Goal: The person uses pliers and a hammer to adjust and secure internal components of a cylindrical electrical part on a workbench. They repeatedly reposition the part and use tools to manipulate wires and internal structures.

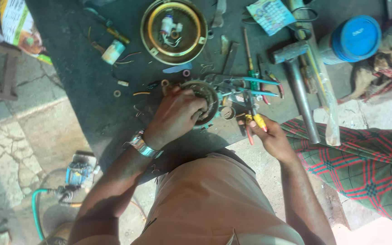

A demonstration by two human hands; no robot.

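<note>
Two hands are working over a dark green counter point(91, 104). The left hand point(175, 115), with a metal watch point(144, 146) on its wrist, is curling its fingers down over one round metal motor core point(205, 102), gripping its rim; the core is lying flat, its open face turned upward, just ahead of the person's lap. The right hand point(268, 136) is closing around one tool with yellow and red handles point(252, 122), whose long axis is running from the hand forward toward the core, the working tip hidden among other tools, so its exact end is unclear.

Just beyond the right hand one pair of teal-handled pliers point(255, 86) is lying across, handles pointing rightward. Farther out from that hand one steel hammer point(296, 77) is resting, its smooth tubular shaft running back toward the person. Well ahead of the left hand one shallow brass-coloured round housing point(153, 38) is holding white wiring parts. Far beyond the right hand one blue-lidded plastic jar point(352, 38) is lying on its side. Two small rings, one pale point(117, 94) and one pinkish point(186, 73), are lying apart on the counter. A red-and-green checked cloth point(368, 163) is spreading beside the right forearm.
</note>
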